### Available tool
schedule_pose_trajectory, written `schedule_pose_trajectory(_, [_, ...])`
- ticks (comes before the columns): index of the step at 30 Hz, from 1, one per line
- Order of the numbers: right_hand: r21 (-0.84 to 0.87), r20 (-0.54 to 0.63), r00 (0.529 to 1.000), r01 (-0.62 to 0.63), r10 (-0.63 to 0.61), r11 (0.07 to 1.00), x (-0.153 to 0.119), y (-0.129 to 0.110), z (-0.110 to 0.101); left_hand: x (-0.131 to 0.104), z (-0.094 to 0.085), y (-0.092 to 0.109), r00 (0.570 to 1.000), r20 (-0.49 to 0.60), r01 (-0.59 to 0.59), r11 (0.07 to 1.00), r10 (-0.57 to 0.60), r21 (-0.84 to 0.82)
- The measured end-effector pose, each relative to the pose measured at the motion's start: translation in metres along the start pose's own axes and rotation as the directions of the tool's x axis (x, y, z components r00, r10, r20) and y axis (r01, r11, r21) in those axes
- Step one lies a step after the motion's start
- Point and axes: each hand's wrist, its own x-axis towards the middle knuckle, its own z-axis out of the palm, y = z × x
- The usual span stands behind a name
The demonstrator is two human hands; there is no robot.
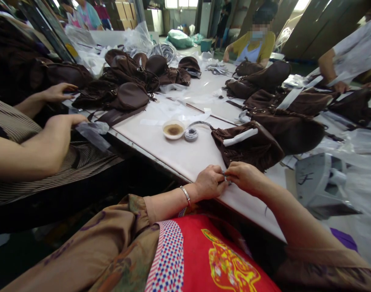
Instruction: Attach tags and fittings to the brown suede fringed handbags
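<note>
At the table's near edge, my left hand (210, 181), with a silver bangle on the wrist, meets my right hand (245, 177). Both are closed, fingertips pinched together around a small greyish thing (225, 175) whose kind I cannot make out. Just beyond my fingers lies a dark brown fringed bag (249, 148) with a white strip (240, 137) across it. A round dish (173, 130) holding brown liquid sits farther to the left. Touching its right side is a small grey coil (190, 134), and a dark strap runs near it towards the bag.
Brown bags are piled on the white table (149, 140) at the far left and right. To my left, a co-worker's hands (66, 117) hold clear plastic. A white plastic holder (321, 182) stands at right. Other people work across the table and at far right.
</note>
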Motion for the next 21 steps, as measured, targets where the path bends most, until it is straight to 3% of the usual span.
schedule_pose_trajectory(7, [-0.058, 0.061, 0.997, -0.048, 0.052, 0.997, -0.001, -0.001, 0.002, 0.0, 0.001, 0.0, 0.999, 0.033, 0.004, 1.0, -0.003, -0.009])
schedule_pose_trajectory(11, [-0.223, 0.061, 0.996, -0.055, 0.071, 0.973, -0.002, -0.009, 0.004, 0.0, -0.001, 0.0, 0.999, 0.043, 0.012, 1.0, -0.012, 0.004])
schedule_pose_trajectory(16, [-0.494, -0.118, 0.992, -0.017, -0.047, 0.869, -0.015, -0.025, 0.014, 0.004, -0.008, -0.004, 0.993, 0.114, -0.003, 1.0, 0.003, 0.0])
schedule_pose_trajectory(21, [-0.565, -0.275, 0.957, -0.08, -0.095, 0.821, -0.03, -0.037, 0.031, 0.009, -0.009, -0.003, 0.983, 0.18, 0.011, 0.998, -0.021, 0.056])
